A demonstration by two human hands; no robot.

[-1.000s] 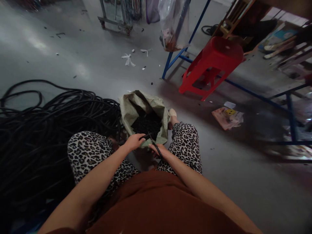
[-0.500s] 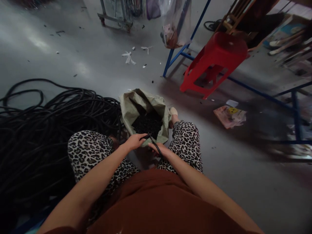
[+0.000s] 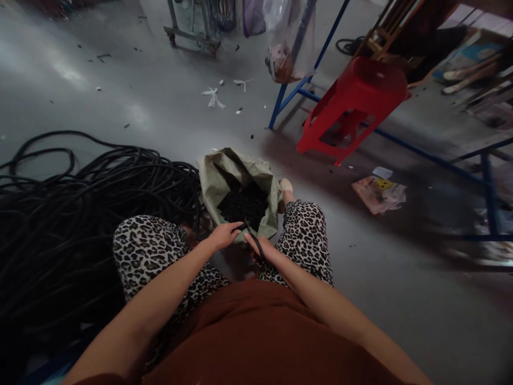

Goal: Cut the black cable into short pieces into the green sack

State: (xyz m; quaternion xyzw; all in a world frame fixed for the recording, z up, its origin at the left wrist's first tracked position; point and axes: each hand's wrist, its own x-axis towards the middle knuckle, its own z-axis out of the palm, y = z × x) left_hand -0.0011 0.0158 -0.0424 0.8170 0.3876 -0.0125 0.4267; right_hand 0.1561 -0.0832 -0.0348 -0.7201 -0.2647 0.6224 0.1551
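Note:
Over the near rim of an open pale-green woven sack, both my hands are close together. My left hand is closed on a short black end of hose or cable. In my right hand is a pair of scissors with black handles; its blades point up and left, close to the black end. I cannot tell whether the blades touch it. Small dark pieces fill the bottom of the sack, too dim to make out singly.
A large tangle of black hose or cable lies left of the sack. Right of it stand a red plastic stool and a blue metal frame. A printed plastic bag and white scraps lie on the floor. A wheeled cart is farther back.
The scissor blades have tilted slightly and look closer together. My hands stay at nearly the same place over the sack's rim. The whole view has shifted a little.

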